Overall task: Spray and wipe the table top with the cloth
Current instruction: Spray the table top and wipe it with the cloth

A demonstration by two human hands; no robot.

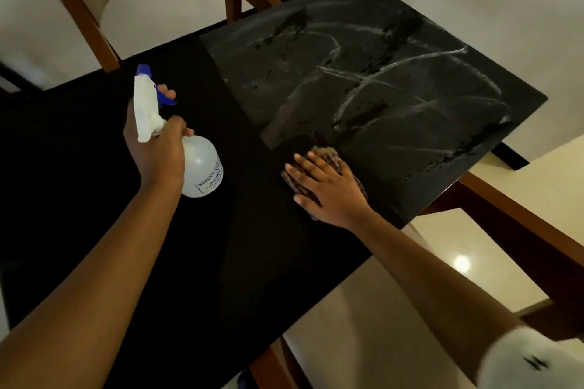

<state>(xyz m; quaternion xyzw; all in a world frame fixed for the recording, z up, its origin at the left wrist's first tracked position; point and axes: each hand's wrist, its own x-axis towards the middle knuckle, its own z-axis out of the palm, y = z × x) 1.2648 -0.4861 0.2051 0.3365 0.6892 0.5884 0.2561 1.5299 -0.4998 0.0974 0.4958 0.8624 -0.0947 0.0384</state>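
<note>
Head view: right hand (328, 191) flat on cloth (325, 153)

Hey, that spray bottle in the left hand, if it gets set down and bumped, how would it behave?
The spray bottle looks like thin translucent plastic, so probably light. Its wide rounded body suggests it would stand steadily, though the tall trigger head might tip it if knocked. The dark table top looks wet and streaked, so it may slide.
</note>
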